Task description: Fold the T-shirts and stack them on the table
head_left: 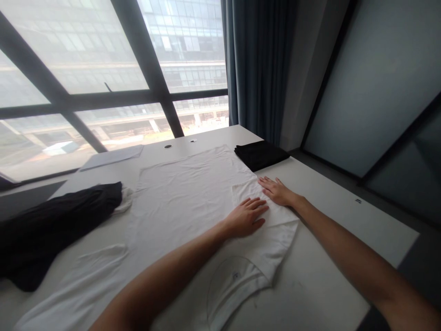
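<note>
A white T-shirt (179, 197) lies spread on the white table, its neckline toward me and its hem toward the window. Its right side is folded inward, with the sleeve lying over the body. My left hand (246, 217) rests flat on the folded part, fingers spread and pointing right. Just beyond it, my right hand (275, 191) lies flat at the shirt's right folded edge, fingers stretched out. Neither hand grips anything. The other sleeve (76, 285) extends out to the lower left. Part of the shirt is hidden under my left forearm.
A folded black cloth (261, 155) sits at the table's far right edge. Rumpled dark clothing (62, 225) lies on the left. White sheets (112, 157) lie near the window. The table (330, 197) has its right edge beyond my right arm. A blue curtain (258, 69) hangs behind.
</note>
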`<state>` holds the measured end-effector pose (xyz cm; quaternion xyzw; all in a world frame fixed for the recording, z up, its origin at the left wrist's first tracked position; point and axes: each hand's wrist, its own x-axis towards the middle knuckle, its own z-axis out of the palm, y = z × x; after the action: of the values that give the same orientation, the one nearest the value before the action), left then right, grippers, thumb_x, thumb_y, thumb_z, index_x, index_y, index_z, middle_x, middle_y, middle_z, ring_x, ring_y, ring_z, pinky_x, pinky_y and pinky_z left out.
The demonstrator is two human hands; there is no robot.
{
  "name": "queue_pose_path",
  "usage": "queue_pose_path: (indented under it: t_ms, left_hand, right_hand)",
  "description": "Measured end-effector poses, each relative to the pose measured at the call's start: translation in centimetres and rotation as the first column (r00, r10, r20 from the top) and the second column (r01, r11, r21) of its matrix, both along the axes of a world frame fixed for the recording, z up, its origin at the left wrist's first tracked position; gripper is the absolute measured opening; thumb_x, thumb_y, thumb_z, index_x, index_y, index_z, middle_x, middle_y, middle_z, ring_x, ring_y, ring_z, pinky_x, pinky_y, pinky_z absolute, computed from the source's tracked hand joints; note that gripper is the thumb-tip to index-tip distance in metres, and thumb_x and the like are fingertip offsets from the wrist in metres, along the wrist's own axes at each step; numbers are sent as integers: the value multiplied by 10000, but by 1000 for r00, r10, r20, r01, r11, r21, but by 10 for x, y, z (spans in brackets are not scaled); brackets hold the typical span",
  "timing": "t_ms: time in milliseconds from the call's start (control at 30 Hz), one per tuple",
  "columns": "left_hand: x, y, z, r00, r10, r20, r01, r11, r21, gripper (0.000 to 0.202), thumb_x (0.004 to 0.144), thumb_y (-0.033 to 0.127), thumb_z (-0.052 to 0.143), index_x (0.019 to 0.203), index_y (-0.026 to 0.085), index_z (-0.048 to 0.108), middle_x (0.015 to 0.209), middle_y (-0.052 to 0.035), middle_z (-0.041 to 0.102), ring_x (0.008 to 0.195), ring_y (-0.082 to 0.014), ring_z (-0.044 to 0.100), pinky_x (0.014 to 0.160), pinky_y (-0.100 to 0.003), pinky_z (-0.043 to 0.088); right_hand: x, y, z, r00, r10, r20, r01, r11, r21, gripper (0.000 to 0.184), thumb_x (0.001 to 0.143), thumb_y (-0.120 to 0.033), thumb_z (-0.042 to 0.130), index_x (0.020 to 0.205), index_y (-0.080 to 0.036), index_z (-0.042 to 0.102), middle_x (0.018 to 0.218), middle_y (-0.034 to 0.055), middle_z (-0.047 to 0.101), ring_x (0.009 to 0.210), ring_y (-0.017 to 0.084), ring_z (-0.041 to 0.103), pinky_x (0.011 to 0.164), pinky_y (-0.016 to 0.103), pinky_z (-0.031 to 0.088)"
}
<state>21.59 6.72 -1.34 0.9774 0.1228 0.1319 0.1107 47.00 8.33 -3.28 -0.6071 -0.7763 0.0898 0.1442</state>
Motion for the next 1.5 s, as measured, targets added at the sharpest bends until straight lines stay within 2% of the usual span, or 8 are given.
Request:
queue_pose_path:
  t_ms: [167, 367, 667, 967, 1133, 1300, 1400, 1500]
  left_hand:
    - [0, 0, 0, 1000, 4, -3, -4, 1000, 5, 494, 995, 349, 505, 1473, 227, 474, 1543, -79, 453, 1454, -259, 363, 1224, -456, 239]
    - [0, 0, 0, 1000, 8, -2, -8, 1000, 5, 494, 996, 350, 504, 1476, 239, 467, 1536, -74, 464, 1448, -259, 374, 1221, -462, 244]
    - [0, 1, -1, 1000, 6, -6, -6, 1000, 6, 492, 998, 353, 501, 1476, 240, 466, 1541, -76, 455, 1452, -259, 369, 1217, -464, 255]
    - [0, 0, -1, 1000, -6, 1, 6, 999, 50, 476, 1006, 342, 494, 1473, 253, 476, 1545, -73, 453, 1444, -273, 382, 1206, -486, 274]
    - [3, -5, 14, 996, -93, -3, 93, 994, 59, 429, 1035, 372, 459, 1434, 227, 525, 1535, -85, 468, 1427, -255, 415, 1214, -456, 273]
    - [29, -26, 28, 972, -236, 2, 236, 972, -5, 514, 1051, 433, 420, 1468, 138, 479, 1541, -130, 451, 1444, -220, 393, 1213, -345, 281]
    - [45, -42, 19, 972, -234, -35, 233, 972, -25, 685, 1033, 524, 419, 1535, 64, 344, 1607, -183, 304, 1507, -270, 254, 1231, -427, 229]
    - [51, -52, 4, 975, -214, -62, 212, 977, -38, 752, 1022, 591, 384, 1563, 79, 280, 1627, -181, 242, 1522, -286, 195, 1236, -487, 165]
  right_hand:
    - [-4, 1, 0, 998, -47, -28, 50, 993, 106, 579, 1019, -377, 296, 1575, -215, 294, 1650, 92, 224, 1530, 258, 161, 1189, 617, 155]
    - [-7, 1, -3, 999, -25, 32, 24, 1000, 15, 559, 1027, -412, 276, 1548, -227, 356, 1625, 93, 298, 1524, 274, 189, 1177, 656, 139]
    - [-6, 2, 3, 993, -105, -59, 116, 968, 224, 590, 1026, -384, 283, 1588, -207, 254, 1650, 99, 217, 1524, 265, 190, 1196, 602, 164]
    - [-11, 3, -5, 999, -16, -35, 18, 998, 62, 524, 1023, -361, 312, 1516, -216, 418, 1608, 92, 338, 1507, 252, 250, 1184, 604, 190]
    - [-11, 3, -4, 998, 14, -66, -7, 995, 100, 516, 1018, -347, 345, 1512, -223, 424, 1605, 85, 346, 1505, 248, 257, 1189, 586, 199]
    - [-6, 6, -1, 990, 15, -138, 15, 977, 214, 500, 1012, -321, 349, 1483, -216, 477, 1578, 84, 399, 1483, 248, 312, 1195, 535, 250]
    - [3, 8, -3, 976, -34, -214, 91, 961, 260, 487, 1015, -344, 347, 1458, -233, 517, 1541, 70, 460, 1461, 238, 361, 1197, 498, 288]
    - [12, 9, -5, 957, -66, -281, 144, 952, 269, 486, 1012, -365, 353, 1436, -231, 549, 1516, 60, 495, 1439, 237, 400, 1195, 465, 322]
